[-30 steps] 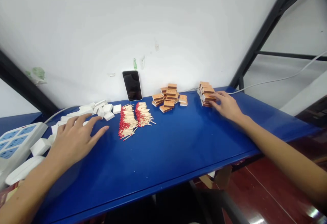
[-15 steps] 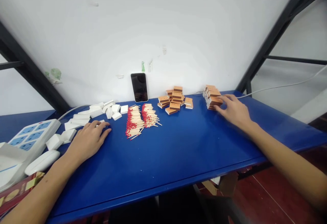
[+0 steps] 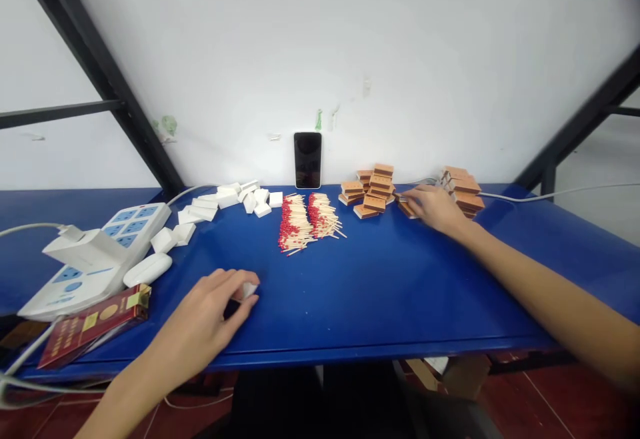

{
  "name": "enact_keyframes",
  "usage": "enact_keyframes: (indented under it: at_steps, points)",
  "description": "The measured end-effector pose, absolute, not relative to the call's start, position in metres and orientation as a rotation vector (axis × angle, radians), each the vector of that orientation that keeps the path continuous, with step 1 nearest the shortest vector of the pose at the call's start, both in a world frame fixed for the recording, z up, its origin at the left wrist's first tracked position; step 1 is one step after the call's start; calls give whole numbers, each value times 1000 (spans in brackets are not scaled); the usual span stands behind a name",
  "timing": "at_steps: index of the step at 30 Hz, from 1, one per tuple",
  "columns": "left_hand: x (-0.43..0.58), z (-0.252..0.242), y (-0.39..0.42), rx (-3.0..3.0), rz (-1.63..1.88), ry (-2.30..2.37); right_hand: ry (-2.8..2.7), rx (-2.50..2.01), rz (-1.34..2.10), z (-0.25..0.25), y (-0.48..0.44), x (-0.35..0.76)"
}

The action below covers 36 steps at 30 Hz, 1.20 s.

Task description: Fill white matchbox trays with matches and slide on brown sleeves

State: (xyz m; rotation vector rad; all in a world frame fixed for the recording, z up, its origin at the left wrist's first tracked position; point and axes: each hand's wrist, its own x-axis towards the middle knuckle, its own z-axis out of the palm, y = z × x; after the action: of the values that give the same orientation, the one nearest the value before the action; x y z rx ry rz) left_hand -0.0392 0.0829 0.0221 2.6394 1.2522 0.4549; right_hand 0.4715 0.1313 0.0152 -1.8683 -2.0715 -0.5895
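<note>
My left hand is above the blue table near its front edge, fingers closed round a small white box. At the right my right hand has its fingertips on an orange matchbox, beside a loose heap of matchboxes. A neater stack of matchboxes stands behind my right wrist. Two bunches of red-tipped matches lie mid-table. White boxes are scattered at the back left.
A black phone leans on the wall. At the left are a white power strip with a plugged-in adapter, a white oval case, a red box and cables. Dark metal struts flank the table.
My left hand has come toward the front edge with a white box. My right hand has moved left from the neat stack to beside the loose heap. The view has shifted left.
</note>
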Motion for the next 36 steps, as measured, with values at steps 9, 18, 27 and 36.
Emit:
enact_keyframes:
  at_steps: [9, 18, 27, 36]
  points:
    - [6, 29, 45, 2608, 419, 639, -2292, -1408, -622, 3, 27, 423]
    - [12, 36, 54, 2733, 638, 383, -2313, -1412, -395, 28, 47, 336]
    - [7, 33, 49, 2770, 335, 675, -2334, -1533, 42, 29, 124, 301]
    - [26, 36, 48, 2721, 321, 732, -2353, -1451, 112, 21, 107, 301]
